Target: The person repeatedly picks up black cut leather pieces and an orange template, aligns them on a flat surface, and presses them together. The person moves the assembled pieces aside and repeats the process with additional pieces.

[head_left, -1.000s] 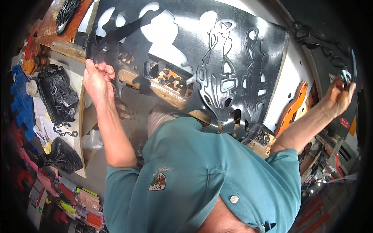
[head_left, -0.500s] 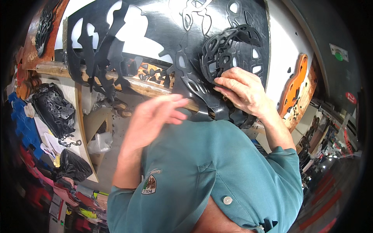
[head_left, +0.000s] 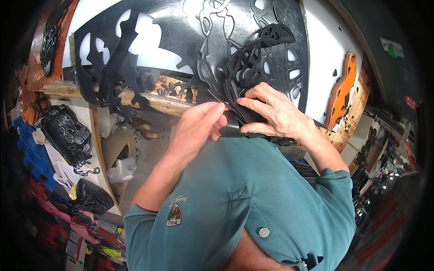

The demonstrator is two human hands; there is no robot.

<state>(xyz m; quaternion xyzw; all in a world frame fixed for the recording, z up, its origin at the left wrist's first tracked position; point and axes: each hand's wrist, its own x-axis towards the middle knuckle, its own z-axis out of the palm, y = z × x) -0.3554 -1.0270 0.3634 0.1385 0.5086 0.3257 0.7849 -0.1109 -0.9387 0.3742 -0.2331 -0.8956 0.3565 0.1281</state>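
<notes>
A large black rubber-like sheet [head_left: 172,25] with many cut-out openings lies over the bench, its near edge hanging down toward me. On its right part stands a curled bundle of black cut-out pieces [head_left: 244,63], with openwork shapes. My right hand [head_left: 275,113] is closed on the near end of this bundle, thumb below and fingers on top. Beside it, my left hand [head_left: 196,124] pinches at the bundle's near left edge with thumb and forefinger. Exactly which layer lies between the left fingertips is hidden.
Small black offcuts [head_left: 174,88] lie in an opening at the bench's wooden edge [head_left: 158,101]. An orange flat piece [head_left: 342,92] rests at the right on a white surface. To the left are a heap of black scraps [head_left: 68,131] and a black bag [head_left: 92,196].
My left hand has moved right and up to the bundle and closed at its edge. The bundle has shifted slightly left and its near end is pressed lower under my right hand.
</notes>
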